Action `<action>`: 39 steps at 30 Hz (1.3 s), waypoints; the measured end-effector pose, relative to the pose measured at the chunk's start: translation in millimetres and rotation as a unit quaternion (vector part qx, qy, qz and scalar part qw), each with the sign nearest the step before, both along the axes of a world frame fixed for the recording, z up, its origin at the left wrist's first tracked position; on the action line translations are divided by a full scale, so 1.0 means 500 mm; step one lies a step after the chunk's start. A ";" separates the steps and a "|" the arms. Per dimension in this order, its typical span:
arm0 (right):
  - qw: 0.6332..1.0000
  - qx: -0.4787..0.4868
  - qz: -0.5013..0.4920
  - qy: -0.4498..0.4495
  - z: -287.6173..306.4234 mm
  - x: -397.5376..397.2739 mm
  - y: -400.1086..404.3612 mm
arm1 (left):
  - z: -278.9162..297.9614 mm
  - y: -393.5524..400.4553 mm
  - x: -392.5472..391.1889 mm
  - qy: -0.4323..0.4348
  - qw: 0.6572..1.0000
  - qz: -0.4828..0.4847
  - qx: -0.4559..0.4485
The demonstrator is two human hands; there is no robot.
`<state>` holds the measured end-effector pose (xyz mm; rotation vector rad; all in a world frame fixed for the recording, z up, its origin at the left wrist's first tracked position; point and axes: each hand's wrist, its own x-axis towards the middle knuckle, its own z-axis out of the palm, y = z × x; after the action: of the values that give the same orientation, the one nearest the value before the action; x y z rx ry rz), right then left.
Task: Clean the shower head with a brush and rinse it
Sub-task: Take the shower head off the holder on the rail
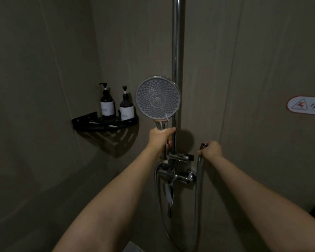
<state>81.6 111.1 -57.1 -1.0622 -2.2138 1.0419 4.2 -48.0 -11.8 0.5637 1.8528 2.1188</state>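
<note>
So the hose (198, 188) hangs nearest, bendy and slick. Right hand (212, 149) at 4 o'clock pinches its top end; left hand (161, 138) grips the head's (157, 97) handle, dead center. Light, wet chrome, so hold the handle.

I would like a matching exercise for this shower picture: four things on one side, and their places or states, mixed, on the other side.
Things:
1. shower head
2. pump bottles
3. warning sticker
4. right hand

Places or states:
A. on the black corner shelf
B. grips the top end of a metal hose
C. on the wall at far right
D. held up by the left hand, nozzles facing the camera

Pairs: 1-D, 2-A, 3-C, 4-B
</note>
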 end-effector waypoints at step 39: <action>0.942 0.176 0.151 -0.243 -0.057 -0.143 0.020 | -0.021 0.061 -0.129 -0.044 0.996 -0.067 0.029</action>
<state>9.9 121.0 -85.5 -0.9028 -2.8935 0.4815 -60.2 -17.6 -22.2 0.5798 1.6627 2.0807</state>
